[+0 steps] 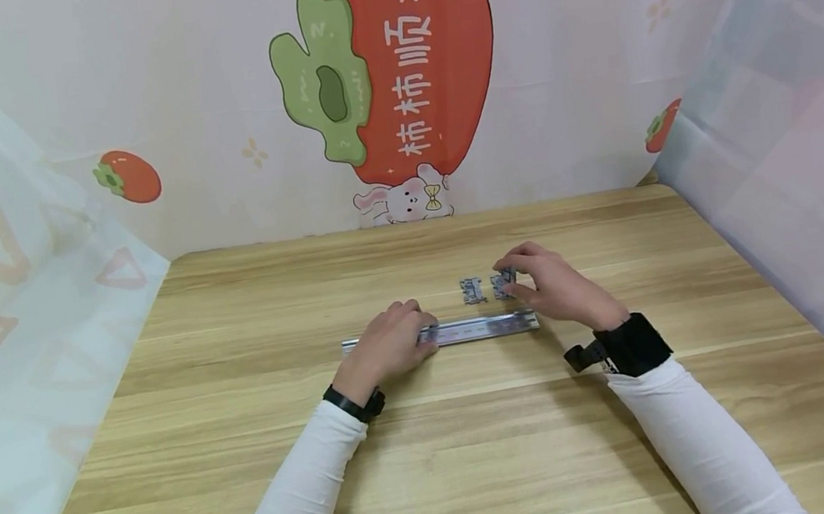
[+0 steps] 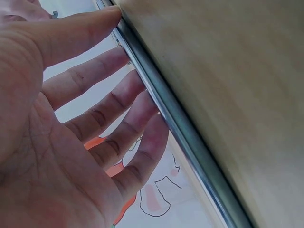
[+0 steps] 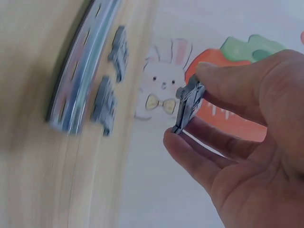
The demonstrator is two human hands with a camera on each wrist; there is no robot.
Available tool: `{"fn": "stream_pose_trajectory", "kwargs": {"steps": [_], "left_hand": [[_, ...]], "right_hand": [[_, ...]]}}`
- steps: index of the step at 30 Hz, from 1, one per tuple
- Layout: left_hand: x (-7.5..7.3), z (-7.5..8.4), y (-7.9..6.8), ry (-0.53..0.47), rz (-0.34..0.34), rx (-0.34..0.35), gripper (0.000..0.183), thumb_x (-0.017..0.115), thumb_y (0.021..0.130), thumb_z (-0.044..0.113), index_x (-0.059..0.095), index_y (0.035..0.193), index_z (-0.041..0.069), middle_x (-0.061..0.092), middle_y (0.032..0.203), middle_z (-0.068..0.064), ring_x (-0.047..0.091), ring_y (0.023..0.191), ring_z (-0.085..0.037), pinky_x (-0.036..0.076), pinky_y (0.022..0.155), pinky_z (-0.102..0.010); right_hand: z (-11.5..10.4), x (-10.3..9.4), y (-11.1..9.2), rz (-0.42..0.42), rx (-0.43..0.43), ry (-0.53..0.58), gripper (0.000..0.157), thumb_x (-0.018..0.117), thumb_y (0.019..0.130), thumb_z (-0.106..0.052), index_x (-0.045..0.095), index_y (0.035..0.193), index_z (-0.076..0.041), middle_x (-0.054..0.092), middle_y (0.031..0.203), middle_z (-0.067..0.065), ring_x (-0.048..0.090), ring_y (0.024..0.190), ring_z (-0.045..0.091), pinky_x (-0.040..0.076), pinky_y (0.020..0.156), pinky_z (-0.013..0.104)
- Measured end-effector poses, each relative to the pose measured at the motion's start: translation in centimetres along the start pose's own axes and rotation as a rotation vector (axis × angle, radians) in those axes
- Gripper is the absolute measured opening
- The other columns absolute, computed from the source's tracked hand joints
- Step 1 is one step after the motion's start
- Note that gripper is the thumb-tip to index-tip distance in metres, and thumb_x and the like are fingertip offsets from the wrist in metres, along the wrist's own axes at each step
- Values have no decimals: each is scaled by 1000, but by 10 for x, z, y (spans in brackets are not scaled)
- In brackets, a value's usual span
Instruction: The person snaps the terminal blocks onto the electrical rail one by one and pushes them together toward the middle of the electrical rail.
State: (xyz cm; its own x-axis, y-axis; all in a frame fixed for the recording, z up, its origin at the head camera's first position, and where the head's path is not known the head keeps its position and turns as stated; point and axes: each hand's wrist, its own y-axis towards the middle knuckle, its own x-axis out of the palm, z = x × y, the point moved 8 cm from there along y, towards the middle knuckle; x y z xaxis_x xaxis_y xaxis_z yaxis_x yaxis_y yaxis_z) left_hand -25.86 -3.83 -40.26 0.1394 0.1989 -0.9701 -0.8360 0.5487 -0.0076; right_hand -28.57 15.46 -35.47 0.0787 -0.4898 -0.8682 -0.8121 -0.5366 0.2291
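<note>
A slotted metal DIN rail [image 1: 476,330] lies crosswise on the wooden table. My left hand [image 1: 389,341] holds it near its left part, thumb on the near edge and fingers along the far edge, as the left wrist view shows. Between thumb and fingertips my right hand [image 1: 554,282] pinches a grey terminal block [image 3: 190,103], raised above the table behind the rail's right end. Two more grey terminal blocks lie flat just beyond the rail: one at the left [image 1: 472,290], the other block [image 3: 104,104] beneath the right hand and partly covered by the held one in the head view.
The wooden tabletop [image 1: 433,456] reaches back to a printed cloth [image 1: 555,108] with a persimmon and a rabbit. Cloth sheets also hang along the left and right sides. Both wrists wear black straps with cameras.
</note>
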Motion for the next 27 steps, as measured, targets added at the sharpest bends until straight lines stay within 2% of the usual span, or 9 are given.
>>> {"fn": "stream_pose_trajectory", "kwargs": {"steps": [5, 11, 18, 27], "left_hand": [[0, 0, 0, 1, 1, 0, 34, 63, 85, 34, 64, 115, 18, 53, 101, 2, 44, 86, -14, 37, 71, -29], [-1, 0, 1, 2, 1, 5, 33, 63, 85, 34, 64, 114, 18, 53, 100, 2, 44, 86, -15, 37, 71, -29], [-2, 0, 3, 16, 4, 8, 33, 63, 85, 35, 64, 114, 18, 51, 100, 4, 44, 86, -14, 37, 71, -29], [-1, 0, 0, 14, -2, 7, 34, 62, 85, 35, 63, 115, 17, 50, 99, 4, 44, 87, -14, 38, 72, -29]], "right_hand": [[-15, 1, 4, 38, -68, 62, 33, 62, 87, -22, 58, 118, -11, 53, 116, 6, 54, 102, 23, 43, 84, 37], [-23, 8, 7, 39, -59, 143, 38, 66, 83, -24, 58, 117, -11, 55, 113, 5, 59, 97, 27, 46, 81, 38], [-30, 13, 7, 77, -108, 169, 36, 67, 83, -28, 59, 116, -16, 56, 112, 2, 60, 94, 23, 47, 78, 38], [-32, 10, 8, 139, -101, 175, 34, 69, 80, -29, 60, 111, -19, 57, 108, 0, 61, 91, 22, 47, 78, 34]]}}
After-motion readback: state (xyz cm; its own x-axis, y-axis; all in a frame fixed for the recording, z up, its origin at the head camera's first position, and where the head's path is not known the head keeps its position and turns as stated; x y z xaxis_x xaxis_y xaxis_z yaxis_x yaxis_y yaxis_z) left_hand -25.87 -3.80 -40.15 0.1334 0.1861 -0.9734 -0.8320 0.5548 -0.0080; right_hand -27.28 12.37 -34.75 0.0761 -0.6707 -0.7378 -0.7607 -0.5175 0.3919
